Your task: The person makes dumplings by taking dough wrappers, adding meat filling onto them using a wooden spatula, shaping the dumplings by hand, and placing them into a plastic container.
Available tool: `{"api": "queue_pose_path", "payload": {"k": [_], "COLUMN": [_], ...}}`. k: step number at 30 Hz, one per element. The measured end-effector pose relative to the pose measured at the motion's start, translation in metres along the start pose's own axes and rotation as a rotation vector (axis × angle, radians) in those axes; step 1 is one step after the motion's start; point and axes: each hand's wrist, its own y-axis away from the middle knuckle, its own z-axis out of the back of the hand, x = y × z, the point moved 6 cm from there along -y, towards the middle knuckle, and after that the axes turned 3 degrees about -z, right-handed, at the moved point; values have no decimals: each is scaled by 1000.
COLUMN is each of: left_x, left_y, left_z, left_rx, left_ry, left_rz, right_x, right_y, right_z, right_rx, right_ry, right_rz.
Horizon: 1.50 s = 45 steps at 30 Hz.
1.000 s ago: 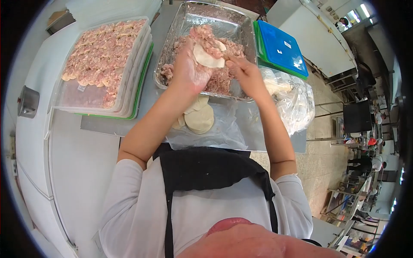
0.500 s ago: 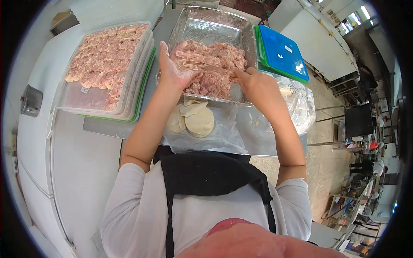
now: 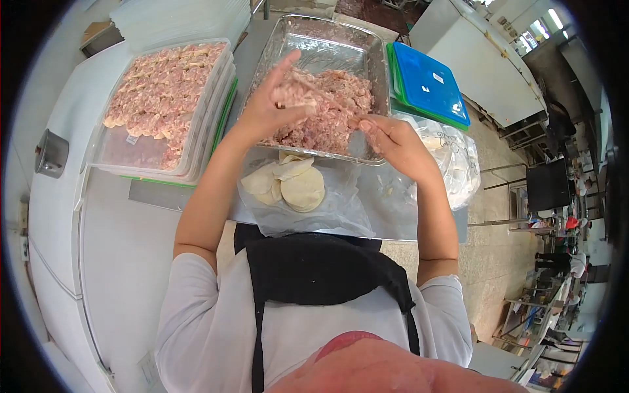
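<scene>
My left hand (image 3: 267, 108) is raised over the near left part of a metal tray (image 3: 267, 56), its fingers curled round a meat-filled dumpling (image 3: 292, 96), partly hidden and blurred. In my right hand (image 3: 393, 143), closed at the tray's near right corner, is a thin flat spatula (image 3: 327, 98) whose blade points toward the dumpling. Minced meat (image 3: 324, 124) is heaped in the tray under both hands. Nearer to me, round pale dough wrappers (image 3: 301, 187) lie in a loose pile on a clear plastic sheet (image 3: 344, 209).
Left of the tray, stacked clear containers (image 3: 229, 69) hold rows of filled dumplings (image 3: 164, 85). Blue and green lids (image 3: 429, 82) lie to the right, above a clear plastic bag (image 3: 455, 157). A metal pot (image 3: 51, 154) stands far left. People are at work in the distance at right.
My left hand has turned from a more open palm to curled fingers round the dumpling. My right hand has shifted slightly down and right, with the spatula still in it.
</scene>
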Motion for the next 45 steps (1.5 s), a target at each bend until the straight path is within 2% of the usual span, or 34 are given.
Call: {"api": "queue_pose_path", "payload": {"k": [2,3,4,5,6,8,9,11,13,14,16,18,20,21,22,23,24,25,27,29,32,33,35,36,37,38,41,43,44,45], "left_x": [-27,-29,-21,-12,-8,9,15,37,62,75,45,43,52,40,10,-12,-16,-20,-23,-13,0,2,7,7,1,-6,-14,-6,-5,-6], "left_y": [1,0,-3,-2,0,0,-1,-8,-15,-16,-13,-6,0,4,10,13,12,11,6,-1,-6,-5,0,2,1,0,0,-3,-4,-4], "left_z": [-3,1,-1,-6,-4,12,13,28,40,47,35,31,44,40,29,21,21,18,14,2,1,1,12,13,13,13,7,9,12,14], "left_rx": [61,62,222,383,388,186,188,33,23,18,57,103,-2,-3,10,27,28,70,111,276,328,321,147,142,117,92,79,33,-13,-14], "left_ry": [-546,-546,-455,-359,-357,-508,-508,-443,-482,-514,-590,-669,-646,-647,-610,-571,-570,-592,-613,-556,-679,-675,-607,-605,-609,-613,-547,-592,-638,-639], "left_rz": [-465,-463,-312,-159,-159,-66,-65,103,120,141,190,233,109,110,-12,-136,-135,-167,-200,-111,-63,-64,25,29,-53,-139,-164,-195,-224,-222], "right_x": [6,13,17,11,4,-9,-11,-8,18,12,-22,-62,-99,-84,-74,-65,-57,-47,-29,-16,-32,-27,-22,-26,-30,-38,-53,-63,-57,-46], "right_y": [0,-1,0,-1,-6,-18,-25,-24,-14,-18,-23,-28,-31,-24,-18,-12,-8,-3,4,-2,-9,-10,-6,-3,-2,-3,-5,-6,-6,-8], "right_z": [-6,-11,-16,-22,-28,-29,-24,-26,-24,-31,-58,-50,-50,-40,-33,-21,-10,-5,-4,-27,-34,-21,-9,-3,3,1,-20,-39,-39,-36], "right_rx": [68,38,7,4,21,37,22,11,-228,-224,-237,-275,-71,-24,-17,-78,-141,-140,-109,-61,23,-29,-72,-126,-183,-181,-77,161,164,131], "right_ry": [22,43,64,62,64,68,126,181,518,520,442,422,727,676,671,520,372,374,-90,-36,76,147,213,70,-69,-65,62,-213,-212,-219], "right_rz": [-18,72,159,153,180,208,227,251,190,198,216,277,-12,-73,-78,-71,-58,-57,23,47,46,105,165,91,17,19,48,-389,-389,-271]}}
